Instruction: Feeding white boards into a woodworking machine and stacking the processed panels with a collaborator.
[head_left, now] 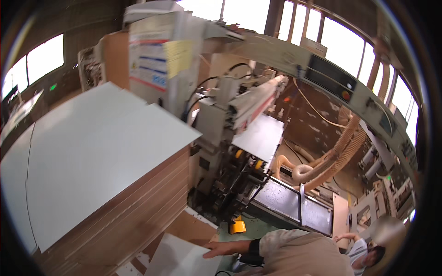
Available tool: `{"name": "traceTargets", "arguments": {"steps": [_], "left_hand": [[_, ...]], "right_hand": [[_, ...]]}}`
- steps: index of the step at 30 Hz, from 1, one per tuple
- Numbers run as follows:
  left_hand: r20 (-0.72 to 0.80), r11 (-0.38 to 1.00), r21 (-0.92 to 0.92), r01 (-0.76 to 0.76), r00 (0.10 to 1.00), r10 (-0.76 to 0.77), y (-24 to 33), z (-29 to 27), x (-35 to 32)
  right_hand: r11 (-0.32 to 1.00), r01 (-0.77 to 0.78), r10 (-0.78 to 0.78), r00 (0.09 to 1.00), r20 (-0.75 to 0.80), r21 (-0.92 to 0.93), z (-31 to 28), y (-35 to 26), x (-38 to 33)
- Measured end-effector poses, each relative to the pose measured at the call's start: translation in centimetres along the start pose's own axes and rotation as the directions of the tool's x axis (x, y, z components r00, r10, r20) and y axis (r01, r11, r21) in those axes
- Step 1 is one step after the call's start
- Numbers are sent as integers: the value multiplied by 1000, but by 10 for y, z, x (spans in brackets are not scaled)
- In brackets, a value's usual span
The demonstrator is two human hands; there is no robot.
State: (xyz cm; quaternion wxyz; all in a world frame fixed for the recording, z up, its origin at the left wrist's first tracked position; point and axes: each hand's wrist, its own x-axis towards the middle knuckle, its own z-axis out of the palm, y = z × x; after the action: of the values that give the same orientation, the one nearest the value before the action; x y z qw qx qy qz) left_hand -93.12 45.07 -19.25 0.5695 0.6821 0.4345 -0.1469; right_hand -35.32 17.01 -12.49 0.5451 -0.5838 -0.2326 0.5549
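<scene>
My left hand [224, 249] reaches leftward from my body, a dark band around its wrist. Its fingers close over the right edge of a smooth white panel [177, 258] near the bottom of the view, though the underside of the grip is hidden. My right hand does not show. Just left of this panel rises a tall stack of white-faced boards [106, 152] with brown edges. A machine with a long overhead beam [285, 55] stands ahead, and another white panel [261, 138] lies in it.
A yellow foot-pedal cover [237, 226] sits on the green floor by the machine's base. Ribbed dust hoses [331, 158] curl behind a metal-framed bed [281, 198]. A co-worker [363, 254] is at the lower right. A control panel [329, 73] hangs on the beam.
</scene>
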Motion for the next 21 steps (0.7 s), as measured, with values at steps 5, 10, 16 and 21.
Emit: {"name": "traceTargets", "arguments": {"steps": [5, 10, 16, 21], "left_hand": [[-74, 734, -678, 52, 988, -139, 282, 93, 2], [-143, 822, -566, -53, 989, -35, 367, 203, 15], [-66, 606, 247, -756, 610, 789, 445, 338, 50], [177, 629, -772, -92, 919, 352, 580, 447, 30]], "right_hand": [[993, 121, -110, 938, -328, 13, -90, 0, -113], [841, 420, -127, 767, -629, 342, -192, -20, -228], [333, 810, -205, 562, -801, 483, -348, -27, -323], [51, 986, -132, 164, -978, 158, -390, -46, -312]]}}
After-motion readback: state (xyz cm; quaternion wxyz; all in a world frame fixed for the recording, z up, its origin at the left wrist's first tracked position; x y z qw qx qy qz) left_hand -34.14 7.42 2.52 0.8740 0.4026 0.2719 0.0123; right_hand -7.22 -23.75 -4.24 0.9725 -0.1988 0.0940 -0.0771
